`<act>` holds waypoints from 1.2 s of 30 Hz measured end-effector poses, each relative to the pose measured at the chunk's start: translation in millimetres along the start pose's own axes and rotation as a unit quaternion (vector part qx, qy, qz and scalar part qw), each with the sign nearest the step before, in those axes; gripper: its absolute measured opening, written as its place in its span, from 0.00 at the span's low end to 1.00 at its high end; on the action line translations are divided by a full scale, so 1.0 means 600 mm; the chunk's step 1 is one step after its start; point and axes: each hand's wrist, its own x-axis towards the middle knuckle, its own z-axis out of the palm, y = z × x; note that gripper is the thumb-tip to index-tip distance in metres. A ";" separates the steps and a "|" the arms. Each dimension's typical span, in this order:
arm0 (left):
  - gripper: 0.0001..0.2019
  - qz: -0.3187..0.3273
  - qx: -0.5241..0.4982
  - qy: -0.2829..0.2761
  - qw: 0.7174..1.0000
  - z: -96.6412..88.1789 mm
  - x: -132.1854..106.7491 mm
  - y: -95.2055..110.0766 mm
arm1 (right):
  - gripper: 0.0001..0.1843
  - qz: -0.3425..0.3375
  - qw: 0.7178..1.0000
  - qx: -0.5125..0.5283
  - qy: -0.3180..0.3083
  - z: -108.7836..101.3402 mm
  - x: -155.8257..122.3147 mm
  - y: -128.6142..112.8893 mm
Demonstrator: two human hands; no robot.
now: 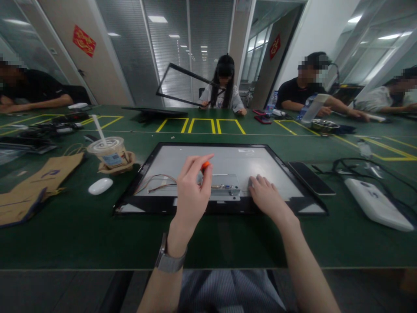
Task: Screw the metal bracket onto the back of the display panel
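An opened monitor panel [208,158] lies flat before me, its grey metal back facing up inside a black frame. My left hand [193,189] is raised over its middle, fingers pinched around a small orange-ended object [206,165]; the rest of that object is hidden by the hand. Below and beside these fingers is a metal bracket with a circuit board [226,188], and thin wires [159,182] run left from it. My right hand [267,195] rests on the panel just right of the bracket, fingers stretched out and palm down.
Left of the panel are a drink cup [110,154] with straw, a white mouse [100,186] and a paper bag [45,178]. On the right lie a phone [311,178], a white device [376,204] and black cables. Across the table a person holds a black frame [189,74].
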 end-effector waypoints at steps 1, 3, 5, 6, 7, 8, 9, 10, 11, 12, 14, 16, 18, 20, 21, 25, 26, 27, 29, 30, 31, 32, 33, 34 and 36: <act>0.11 0.003 0.003 0.002 1.000 0.000 0.000 0.000 | 0.25 0.002 1.000 0.001 0.000 0.000 0.000 0.000; 0.10 0.007 0.007 0.004 1.000 0.000 0.000 0.000 | 0.25 0.001 1.000 0.002 0.000 0.000 0.000 0.000; 0.10 0.004 0.007 0.005 1.000 -0.001 -0.001 0.001 | 0.25 -0.004 1.000 0.002 0.003 0.001 0.001 0.001; 0.10 0.001 0.005 0.005 1.000 -0.001 -0.001 0.001 | 0.24 -0.005 1.000 0.001 0.005 0.001 0.001 0.002; 0.11 -0.003 0.004 0.005 1.000 -0.002 -0.001 0.002 | 0.24 -0.005 1.000 0.000 0.007 0.002 0.001 0.002; 0.11 -0.008 0.002 0.004 1.000 -0.002 -0.001 0.003 | 0.24 -0.004 1.000 0.000 0.009 0.003 0.001 0.002; 0.12 -0.012 0.001 0.006 1.000 -0.002 -0.001 0.003 | 0.24 -0.003 1.000 0.000 0.009 0.003 0.001 0.002; 0.13 -0.015 0.000 0.009 1.000 -0.002 -0.001 0.004 | 0.25 -0.001 1.000 0.000 0.009 0.003 0.001 0.002; 0.13 -0.018 0.000 0.011 1.000 -0.002 0.000 0.004 | 0.25 0.000 1.000 -0.001 0.007 0.003 0.001 0.001; 0.13 -0.021 0.000 0.012 1.000 -0.002 0.000 0.004 | 0.25 0.001 1.000 -0.001 0.005 0.003 0.000 0.001; 0.13 -0.024 0.002 0.012 1.000 -0.002 0.000 0.003 | 0.25 0.002 1.000 -0.001 0.000 0.001 0.000 0.001; 0.12 -0.025 0.005 0.008 1.000 -0.001 0.000 0.002 | 0.25 0.000 1.000 -0.001 -0.002 0.000 0.000 0.000; 0.11 -0.018 0.009 0.010 1.000 0.000 -0.001 0.000 | 0.25 0.000 1.000 -0.002 -0.003 -0.001 0.001 0.000; 0.09 -0.009 0.014 0.012 1.000 0.000 -0.001 -0.001 | 0.25 0.000 1.000 -0.003 -0.003 -0.001 0.001 0.000; 0.09 -0.007 0.017 0.013 1.000 0.000 -0.001 -0.001 | 0.25 0.000 1.000 -0.003 -0.002 -0.001 0.001 0.001; 0.07 -0.005 0.029 0.014 0.999 -0.001 -0.001 0.000 | 0.25 0.000 1.000 -0.003 0.006 0.001 0.000 0.000; 0.07 -0.007 0.028 0.016 0.999 -0.001 -0.001 0.001 | 0.25 -0.001 1.000 -0.002 0.006 0.000 0.000 0.000; 0.07 -0.009 0.026 0.020 0.999 -0.002 -0.001 0.002 | 0.25 0.000 1.000 -0.001 0.006 0.000 -0.001 0.000; 0.08 -0.017 0.020 0.028 0.999 -0.002 -0.001 0.003 | 0.25 0.001 1.000 0.000 0.003 -0.002 -0.002 -0.001; 0.09 -0.021 0.019 0.032 0.999 -0.002 -0.001 0.003 | 0.25 0.002 1.000 0.001 0.002 -0.003 -0.002 -0.002; 0.10 -0.025 0.019 0.034 0.999 -0.002 -0.001 0.004 | 0.25 0.004 1.000 0.001 0.000 -0.004 -0.002 -0.002; 0.10 -0.026 0.019 0.035 0.999 -0.002 -0.001 0.004 | 0.25 0.006 1.000 0.002 -0.002 -0.005 -0.003 -0.003; 0.10 -0.027 0.020 0.036 0.999 -0.002 -0.001 0.004 | 0.25 0.007 1.000 0.002 -0.003 -0.005 -0.003 -0.003; 0.10 -0.027 0.021 0.036 0.999 -0.002 -0.001 0.004 | 0.25 0.008 1.000 0.002 -0.004 -0.005 -0.003 -0.003; 0.10 -0.026 0.024 0.035 0.999 -0.002 -0.001 0.003 | 0.25 0.008 1.000 0.002 -0.003 -0.005 -0.003 -0.003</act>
